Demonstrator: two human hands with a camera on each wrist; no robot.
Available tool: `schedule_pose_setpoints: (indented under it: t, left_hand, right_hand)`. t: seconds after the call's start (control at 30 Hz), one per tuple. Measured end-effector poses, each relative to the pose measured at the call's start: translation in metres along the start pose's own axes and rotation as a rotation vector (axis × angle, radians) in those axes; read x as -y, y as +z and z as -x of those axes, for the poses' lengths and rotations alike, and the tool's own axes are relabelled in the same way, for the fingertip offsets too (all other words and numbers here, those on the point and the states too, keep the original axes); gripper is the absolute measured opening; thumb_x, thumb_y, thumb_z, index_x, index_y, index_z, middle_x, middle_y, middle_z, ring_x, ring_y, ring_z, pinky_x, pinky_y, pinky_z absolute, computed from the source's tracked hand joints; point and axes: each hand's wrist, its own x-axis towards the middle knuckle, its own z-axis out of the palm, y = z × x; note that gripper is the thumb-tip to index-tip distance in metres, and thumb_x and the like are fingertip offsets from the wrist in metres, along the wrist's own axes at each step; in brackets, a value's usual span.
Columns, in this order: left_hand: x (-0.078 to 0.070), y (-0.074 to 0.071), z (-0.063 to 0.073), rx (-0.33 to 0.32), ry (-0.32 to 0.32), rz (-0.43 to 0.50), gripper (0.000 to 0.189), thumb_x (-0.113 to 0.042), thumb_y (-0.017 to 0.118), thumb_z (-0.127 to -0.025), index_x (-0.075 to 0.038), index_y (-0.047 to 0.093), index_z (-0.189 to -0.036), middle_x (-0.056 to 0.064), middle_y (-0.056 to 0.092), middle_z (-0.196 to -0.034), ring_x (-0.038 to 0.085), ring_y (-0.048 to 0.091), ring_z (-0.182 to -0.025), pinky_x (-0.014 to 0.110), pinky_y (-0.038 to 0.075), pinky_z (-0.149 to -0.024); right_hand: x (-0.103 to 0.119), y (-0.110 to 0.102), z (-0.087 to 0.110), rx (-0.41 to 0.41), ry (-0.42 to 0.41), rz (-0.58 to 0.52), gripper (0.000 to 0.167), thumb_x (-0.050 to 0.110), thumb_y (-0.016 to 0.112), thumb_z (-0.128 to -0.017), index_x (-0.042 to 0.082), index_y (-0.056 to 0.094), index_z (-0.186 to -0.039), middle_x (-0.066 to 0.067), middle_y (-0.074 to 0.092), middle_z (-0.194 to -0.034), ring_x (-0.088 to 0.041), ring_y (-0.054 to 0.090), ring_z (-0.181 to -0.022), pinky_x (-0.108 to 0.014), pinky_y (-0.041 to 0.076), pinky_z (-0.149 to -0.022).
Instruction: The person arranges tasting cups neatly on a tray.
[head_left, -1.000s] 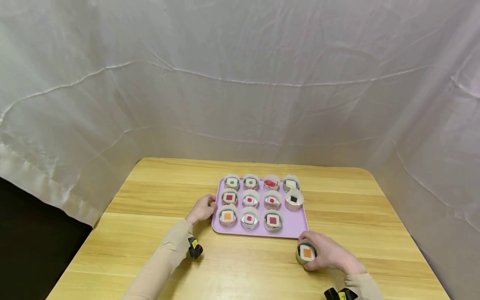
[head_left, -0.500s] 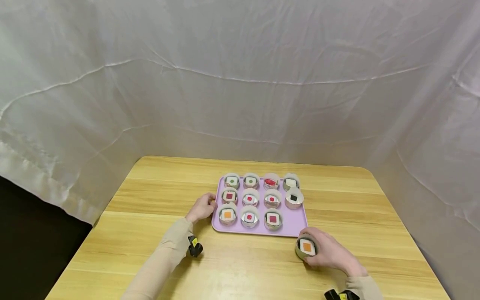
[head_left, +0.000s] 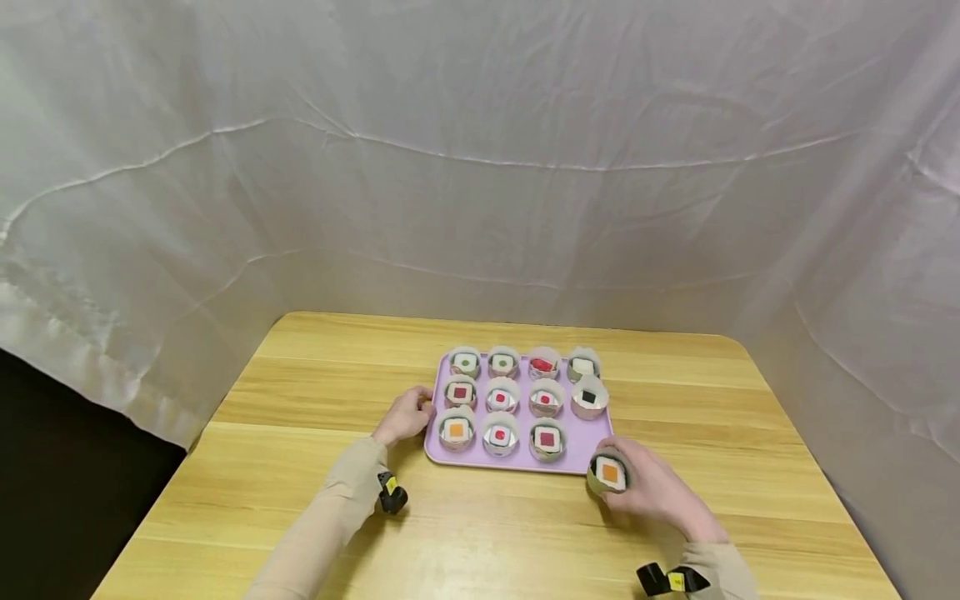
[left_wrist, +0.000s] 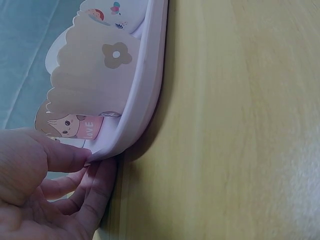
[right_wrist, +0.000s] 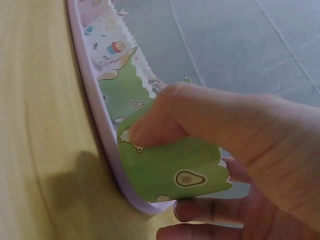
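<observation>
My right hand (head_left: 652, 490) grips a green paper baking cup (right_wrist: 172, 167) with avocado prints between thumb and fingers. Inside it sits a sushi roll piece (head_left: 610, 472) with white rice and an orange square centre. Cup and hand are at the front right corner of the lilac tray (head_left: 585, 442), overlapping its rim in the head view. At the tray's left edge, my left hand (head_left: 406, 414) pinches the rim (left_wrist: 139, 112), thumb on top and fingers beneath. Several filled paper cups stand in rows on the tray, one holding a roll with a dark red centre (head_left: 547, 439).
The tray lies on a wood-grain table (head_left: 487, 533). Pale fabric (head_left: 480, 208) hangs behind it and along both sides. A roll with a black centre (head_left: 589, 397) sits in a cup by the tray's right edge.
My right hand has moved the green cup away from me, from the bare table up to the tray's front right corner. My left hand stays at the left rim.
</observation>
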Motion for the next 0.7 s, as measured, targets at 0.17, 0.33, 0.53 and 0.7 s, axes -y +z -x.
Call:
schedule_pose_setpoints:
  t: [0.17, 0.33, 0.53, 0.7]
  left_hand:
    - [0.001, 0.000, -0.001, 0.000, 0.002, 0.002, 0.034, 0.000, 0.051, -0.097, 0.011, 0.055, -0.129, 0.018, 0.064, -0.096, 0.018, 0.056, -0.078, 0.022, 0.045, -0.061]
    - [0.000, 0.001, 0.001, -0.006, 0.007, 0.001, 0.033, 0.000, 0.051, -0.097, 0.010, 0.056, -0.128, 0.019, 0.064, -0.099, 0.019, 0.056, -0.081, 0.021, 0.045, -0.063]
    - [0.001, 0.001, 0.001, -0.015, 0.011, 0.010, 0.032, 0.000, 0.050, -0.097, 0.011, 0.056, -0.127, 0.019, 0.064, -0.097, 0.019, 0.056, -0.080, 0.022, 0.045, -0.063]
    - [0.002, 0.001, 0.000, -0.027, 0.024, 0.002, 0.031, 0.000, 0.051, -0.097, 0.010, 0.057, -0.125, 0.020, 0.065, -0.101, 0.021, 0.059, -0.088, 0.025, 0.050, -0.073]
  right_hand:
    - [0.001, -0.002, -0.008, -0.020, -0.007, 0.022, 0.058, 0.013, 0.088, -0.062, 0.012, 0.062, -0.114, 0.002, 0.068, -0.105, -0.012, 0.063, -0.094, -0.032, 0.056, -0.085]
    - [0.000, -0.003, -0.014, -0.021, 0.002, 0.031, 0.060, 0.013, 0.088, -0.064, 0.011, 0.061, -0.117, -0.002, 0.069, -0.110, -0.018, 0.065, -0.100, -0.041, 0.057, -0.090]
    - [-0.001, -0.002, -0.022, -0.041, 0.010, 0.037, 0.064, 0.012, 0.087, -0.064, 0.005, 0.061, -0.122, -0.013, 0.069, -0.119, -0.031, 0.066, -0.109, -0.054, 0.054, -0.097]
    - [-0.003, 0.000, -0.029, -0.071, 0.019, 0.038, 0.064, 0.011, 0.086, -0.065, 0.004, 0.061, -0.124, -0.016, 0.068, -0.125, -0.036, 0.065, -0.114, -0.057, 0.053, -0.099]
